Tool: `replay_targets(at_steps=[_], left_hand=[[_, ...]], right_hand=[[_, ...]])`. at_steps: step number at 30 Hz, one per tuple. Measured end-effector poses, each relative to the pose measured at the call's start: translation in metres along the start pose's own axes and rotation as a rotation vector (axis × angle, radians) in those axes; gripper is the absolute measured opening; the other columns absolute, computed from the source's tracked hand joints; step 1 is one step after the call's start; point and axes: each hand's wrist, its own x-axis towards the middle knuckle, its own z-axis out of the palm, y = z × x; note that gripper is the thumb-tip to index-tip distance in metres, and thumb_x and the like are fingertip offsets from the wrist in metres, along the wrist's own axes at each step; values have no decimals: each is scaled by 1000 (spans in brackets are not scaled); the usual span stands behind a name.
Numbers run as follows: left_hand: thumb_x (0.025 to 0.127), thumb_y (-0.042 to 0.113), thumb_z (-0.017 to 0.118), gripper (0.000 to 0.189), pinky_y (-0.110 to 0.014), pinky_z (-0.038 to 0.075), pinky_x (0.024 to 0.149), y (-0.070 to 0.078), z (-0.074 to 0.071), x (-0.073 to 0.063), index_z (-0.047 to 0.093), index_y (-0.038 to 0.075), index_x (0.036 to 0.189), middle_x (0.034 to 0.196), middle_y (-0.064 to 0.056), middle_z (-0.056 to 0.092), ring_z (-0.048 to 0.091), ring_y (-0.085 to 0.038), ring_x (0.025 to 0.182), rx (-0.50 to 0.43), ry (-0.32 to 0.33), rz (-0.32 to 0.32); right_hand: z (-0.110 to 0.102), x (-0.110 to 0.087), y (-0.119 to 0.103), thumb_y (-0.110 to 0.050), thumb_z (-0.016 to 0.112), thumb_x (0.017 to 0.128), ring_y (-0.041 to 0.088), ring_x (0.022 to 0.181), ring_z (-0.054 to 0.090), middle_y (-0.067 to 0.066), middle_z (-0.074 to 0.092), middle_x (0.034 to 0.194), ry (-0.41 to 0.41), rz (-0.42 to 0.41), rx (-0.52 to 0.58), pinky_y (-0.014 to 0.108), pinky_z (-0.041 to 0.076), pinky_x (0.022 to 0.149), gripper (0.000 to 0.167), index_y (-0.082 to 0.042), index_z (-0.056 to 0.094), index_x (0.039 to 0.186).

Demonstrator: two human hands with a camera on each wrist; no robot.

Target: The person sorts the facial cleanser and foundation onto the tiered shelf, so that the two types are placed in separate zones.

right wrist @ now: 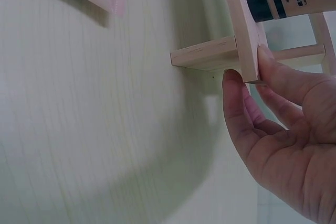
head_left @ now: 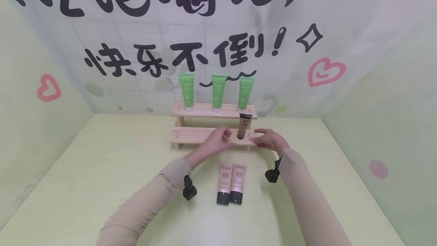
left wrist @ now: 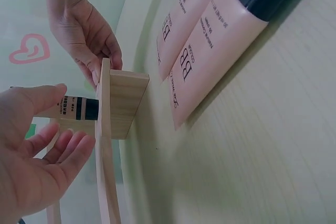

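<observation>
A two-tier wooden stand (head_left: 191, 135) stands at the back of the table. One brown tube with dark ends (head_left: 243, 126) is upright at the right of its lower tier. My left hand (head_left: 218, 141) is in front of that tier, just left of the tube, its fingers loosely bent around nothing. In the left wrist view its index finger overlaps the tube, but the head view shows a gap. My right hand (right wrist: 289, 124) pinches the right end of the lower board, thumb on top and fingers beneath. Two pink BB cream tubes (head_left: 224, 181) lie side by side nearer me.
On the upper tier, three green tubes (head_left: 218, 92) stand spaced apart on their white caps. A printed back wall (head_left: 153, 98) rises behind the stand, with side panels at left and right. The pale table (head_left: 112, 155) spreads around the stand.
</observation>
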Motion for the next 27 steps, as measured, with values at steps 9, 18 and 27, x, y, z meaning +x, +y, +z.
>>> replay_targets(at_steps=[9, 18, 27], left_hand=[[79, 21, 70, 39, -30, 51, 83, -6, -12, -18, 53, 3, 109, 107, -14, 59, 56, -20, 94, 105, -108, -11], [76, 26, 72, 49, -31, 51, 76, -22, -10, -42, 50, 2, 113, 103, -10, 57, 56, -21, 91, 121, -141, -168], [73, 31, 74, 74, -41, 52, 81, -37, 11, -59, 39, -5, 128, 110, -19, 57, 58, -29, 95, 98, -191, -287]], right_hand=[[-1, 1, -3, -14, 58, 89, 5, 72, 52, 8, 48, 106, -7, 21, 28, 16, 49, 70, 68, -6, 20, 145], [1, 6, -1, -15, 58, 89, 8, 75, 50, 8, 46, 110, -1, 53, 22, 16, 48, 69, 67, -7, 22, 145], [1, 4, -2, -14, 58, 89, 8, 73, 50, 8, 47, 106, -8, 49, 42, 16, 48, 67, 67, -6, 21, 144]])
